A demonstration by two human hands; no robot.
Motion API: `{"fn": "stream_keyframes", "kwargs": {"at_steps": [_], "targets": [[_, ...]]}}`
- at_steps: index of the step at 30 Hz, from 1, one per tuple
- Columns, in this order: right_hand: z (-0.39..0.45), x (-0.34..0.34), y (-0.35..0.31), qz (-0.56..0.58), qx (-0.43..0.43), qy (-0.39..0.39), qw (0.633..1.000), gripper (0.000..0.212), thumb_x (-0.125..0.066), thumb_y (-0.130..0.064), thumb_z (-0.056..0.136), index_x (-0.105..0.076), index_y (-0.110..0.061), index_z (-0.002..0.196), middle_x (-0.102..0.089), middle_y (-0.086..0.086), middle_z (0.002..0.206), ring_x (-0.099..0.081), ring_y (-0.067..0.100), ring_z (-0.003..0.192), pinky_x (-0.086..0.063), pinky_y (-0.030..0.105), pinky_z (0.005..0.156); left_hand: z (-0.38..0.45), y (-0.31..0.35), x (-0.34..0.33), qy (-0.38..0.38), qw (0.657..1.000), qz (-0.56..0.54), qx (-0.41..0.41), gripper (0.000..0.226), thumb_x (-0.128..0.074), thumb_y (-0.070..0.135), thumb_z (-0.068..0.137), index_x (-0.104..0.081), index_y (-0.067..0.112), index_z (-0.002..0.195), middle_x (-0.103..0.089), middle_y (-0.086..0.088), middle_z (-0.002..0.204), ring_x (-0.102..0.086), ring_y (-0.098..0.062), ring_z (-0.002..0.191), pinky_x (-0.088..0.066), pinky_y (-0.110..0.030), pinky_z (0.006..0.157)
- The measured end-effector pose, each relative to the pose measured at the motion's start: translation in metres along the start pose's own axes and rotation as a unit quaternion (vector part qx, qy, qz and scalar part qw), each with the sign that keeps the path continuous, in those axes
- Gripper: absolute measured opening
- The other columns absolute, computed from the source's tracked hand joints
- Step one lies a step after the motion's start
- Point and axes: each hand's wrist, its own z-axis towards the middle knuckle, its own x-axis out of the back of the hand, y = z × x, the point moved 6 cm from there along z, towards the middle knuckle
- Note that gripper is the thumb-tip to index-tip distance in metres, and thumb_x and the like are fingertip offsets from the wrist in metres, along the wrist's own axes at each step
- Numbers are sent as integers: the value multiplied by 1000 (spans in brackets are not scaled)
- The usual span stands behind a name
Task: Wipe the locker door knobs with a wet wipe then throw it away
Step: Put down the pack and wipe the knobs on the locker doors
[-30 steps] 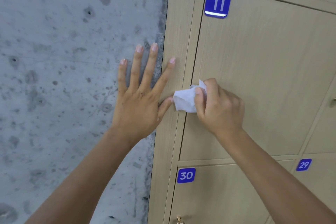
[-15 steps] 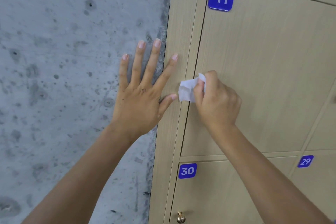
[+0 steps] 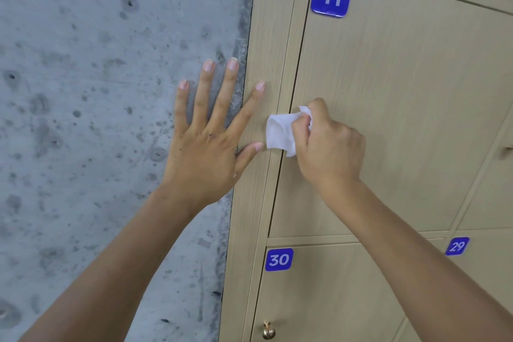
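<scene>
Right hand (image 3: 330, 144) grips a crumpled white wet wipe (image 3: 279, 133) at the left edge of locker door 11 (image 3: 402, 105), probably over its hidden knob. Left hand (image 3: 205, 141) lies flat, fingers spread, just left of it.

Left hand (image 3: 205, 133) flat, fingers spread, left of right hand (image 3: 329, 144); right curled, pinching crumpled white wet wipe (image 3: 279, 133).
</scene>
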Motion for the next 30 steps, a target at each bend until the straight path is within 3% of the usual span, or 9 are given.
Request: {"fn": "stream_keyframes", "kwargs": {"at_steps": [7,11,14,17,20,23,25,27,30], "targets": [[-6,1,16,119,-126,-45,984,36,-35,-28,98,-65,-9,106,-57,12,58,-52,35,52,-38,36,49,0,1,-1,-8,1000,2,4,76,-21,67,104,0,27,165,2,-17,171,3,-43,157,-7,-63,125],[-15,1,25,117,-154,-25,981,29,-35,-24,101,-57,-6,100,-40,-1,49,-41,26,43,-22,26,42,0,0,-1,-10,1000,4,6,75,-21,67,104,0,27,165,2,-17,171,3,-43,157,-5,-63,125],[-25,-2,31,77,-155,-67,983,15,-48,-8,92,-56,-3,104,-48,5,51,-44,28,42,-29,27,44,1,1,-1,-9,1000,8,7,75,-22,67,104,-1,27,165,2,-17,171,2,-43,157,-5,-63,125],[-36,-2,30,68,-146,-93,983,34,-60,3,72,-61,-1,106,-41,1,48,-34,23,38,-21,21,45,1,1,-2,-10,1000,10,9,76,-23,67,104,-1,27,165,2,-17,171,2,-43,157,-5,-63,125],[-41,-1,28,72,-150,-116,979,43,-68,5,67,-64,-5,109,-37,-4,47,-29,20,38,-18,18,46,1,2,-2,-13,1000,12,10,76,-23,67,104,0,27,165,3,-17,171,3,-43,157,-6,-63,125],[-38,1,28,83,-140,-109,981,32,-64,1,70,-62,-5,101,-36,-4,47,-29,21,37,-15,17,46,1,2,-2,-14,1000,18,12,76,-23,67,104,-1,27,165,2,-17,171,2,-43,157,-7,-64,124],[-36,6,27,96,-123,-76,985,13,-56,-9,81,-59,-6,93,-37,-2,47,-30,23,36,-13,16,45,1,2,-2,-17,1000,22,15,76,-23,67,104,-1,27,165,2,-17,171,3,-43,157,-7,-64,124],[-33,12,24,113,-113,-58,985,23,-44,-26,95,-57,-7,91,-45,1,45,-39,26,34,-20,19,43,2,1,-1,-18,999,22,18,76,-24,67,104,-2,28,165,1,-17,171,3,-42,157,-8,-64,124],[-33,15,20,104,-73,-58,990,40,-42,-45,97,-55,-7,94,-52,6,46,-50,31,35,-29,23,42,2,2,1,-20,999,4,29,75,-27,66,103,-8,28,165,0,-17,172,3,-40,158,-6,-63,124]]}}
